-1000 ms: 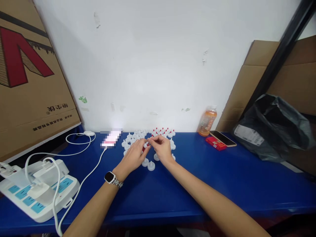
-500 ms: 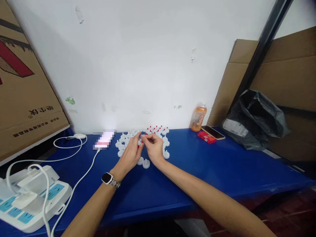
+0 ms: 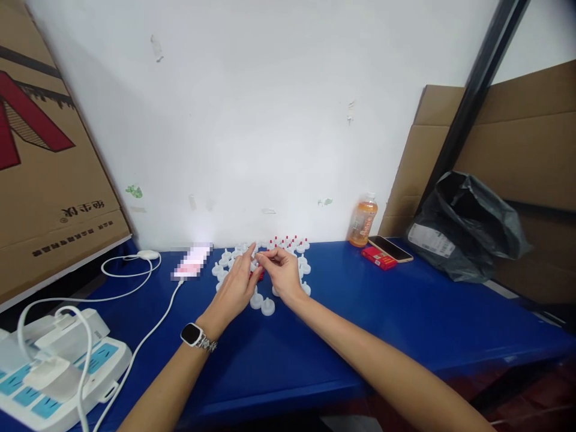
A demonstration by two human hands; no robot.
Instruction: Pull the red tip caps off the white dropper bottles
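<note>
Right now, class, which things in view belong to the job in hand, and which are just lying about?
In the job, it seems:
plain white caps
red-tipped white caps
small red pieces beside the left hand

Probably just lying about:
bottle of orange liquid
red box
phone
grey plastic bag
power strip

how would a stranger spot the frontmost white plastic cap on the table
On the blue table, find the bare left hand and bare right hand. Between their wrists lie a few round white plastic caps. The wanted cap, its upright spout without a red tip, sits closest to the front edge.
</note>
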